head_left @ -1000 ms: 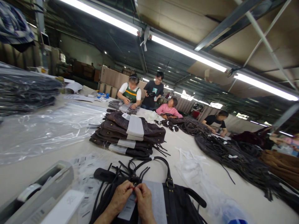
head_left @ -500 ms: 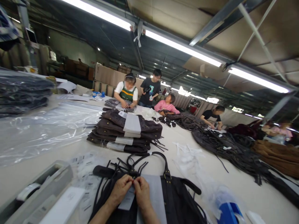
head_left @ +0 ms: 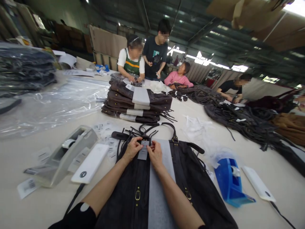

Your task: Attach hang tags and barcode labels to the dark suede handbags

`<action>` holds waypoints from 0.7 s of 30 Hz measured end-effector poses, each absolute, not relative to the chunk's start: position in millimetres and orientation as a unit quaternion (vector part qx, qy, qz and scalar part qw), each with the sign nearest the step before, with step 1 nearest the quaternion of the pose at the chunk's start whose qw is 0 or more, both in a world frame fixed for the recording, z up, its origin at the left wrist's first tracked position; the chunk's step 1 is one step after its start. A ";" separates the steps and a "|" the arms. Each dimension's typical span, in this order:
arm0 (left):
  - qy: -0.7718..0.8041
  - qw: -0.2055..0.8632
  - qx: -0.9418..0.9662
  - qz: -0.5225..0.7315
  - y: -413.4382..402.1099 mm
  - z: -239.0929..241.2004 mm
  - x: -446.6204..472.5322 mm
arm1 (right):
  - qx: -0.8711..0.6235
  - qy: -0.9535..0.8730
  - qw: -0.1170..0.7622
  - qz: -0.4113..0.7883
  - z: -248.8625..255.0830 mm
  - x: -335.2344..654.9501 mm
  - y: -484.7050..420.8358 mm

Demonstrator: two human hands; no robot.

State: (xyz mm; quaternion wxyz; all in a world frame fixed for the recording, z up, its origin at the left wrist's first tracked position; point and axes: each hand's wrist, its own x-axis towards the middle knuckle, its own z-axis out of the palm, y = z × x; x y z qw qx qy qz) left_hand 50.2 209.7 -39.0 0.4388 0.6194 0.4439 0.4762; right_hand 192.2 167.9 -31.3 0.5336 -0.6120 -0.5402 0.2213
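Note:
A dark leather bag (head_left: 162,187) lies in front of me, with a grey paper band (head_left: 160,197) across it and brass buckles on its front. Near its top edge hangs a grey hang tag (head_left: 143,153). My left hand (head_left: 132,149) pinches the tag's left side, fingers closed. From the other side my right hand (head_left: 154,153) also has its fingertips closed on the tag. A thin red bit shows between the two hands, too small to make out. Behind them the bag's handle (head_left: 175,130) arches over the table.
To the left stand a grey tape dispenser (head_left: 57,162) and a white device (head_left: 91,162) with a cable. At right are a blue tape dispenser (head_left: 230,183) and another white device (head_left: 258,184). Beyond is a stack of bags (head_left: 135,103); several co-workers stand at the far side.
My view has tilted down, so more of the bag and both forearms show. My hands have moved slightly apart, and the hang tag now shows between them.

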 end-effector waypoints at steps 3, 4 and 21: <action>0.450 0.419 0.608 0.501 204.8 -38.5 50.2 | -0.614 -0.568 0.513 0.192 -30.8 184.7 164.3; 0.453 0.413 0.604 0.509 204.0 -39.2 50.5 | -0.615 -0.570 0.510 0.193 -30.3 183.0 164.7; 0.477 0.452 0.544 0.522 204.5 -37.0 50.2 | -0.637 -0.546 0.486 0.247 -9.4 166.8 153.1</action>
